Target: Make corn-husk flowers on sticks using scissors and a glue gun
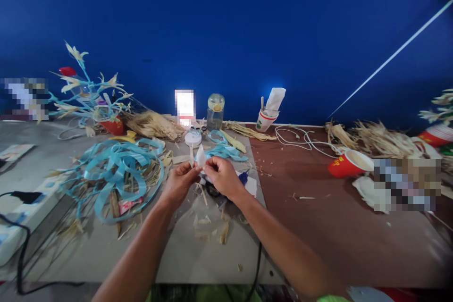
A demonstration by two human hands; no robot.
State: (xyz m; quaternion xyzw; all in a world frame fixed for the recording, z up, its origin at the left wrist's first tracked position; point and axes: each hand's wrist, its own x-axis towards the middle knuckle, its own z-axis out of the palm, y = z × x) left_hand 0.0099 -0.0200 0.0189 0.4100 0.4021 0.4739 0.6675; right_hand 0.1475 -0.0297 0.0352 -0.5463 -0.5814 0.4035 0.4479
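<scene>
My left hand (182, 178) and my right hand (223, 177) meet over the middle of the table, fingers pinched close together. A whitish, pointed husk petal (201, 155) stands up between their fingertips, its lower end hidden. A thin pale strip (191, 155) rises beside my left fingers; whether it is held cannot be told. Just behind the hands are a round white lid-like object (193, 138) and a light-blue ribbon (230, 152). Under my right hand, a dark blue tool (243, 178) shows in part.
A heap of blue ribbon (122, 174) lies left, before a blue-stemmed husk-flower branch (90, 85). Farther left is a power strip (35, 212). A glass jar (215, 112) and paper cup (266, 120) stand behind. A red cup (348, 163) lies tilted at right near dried husks (377, 139).
</scene>
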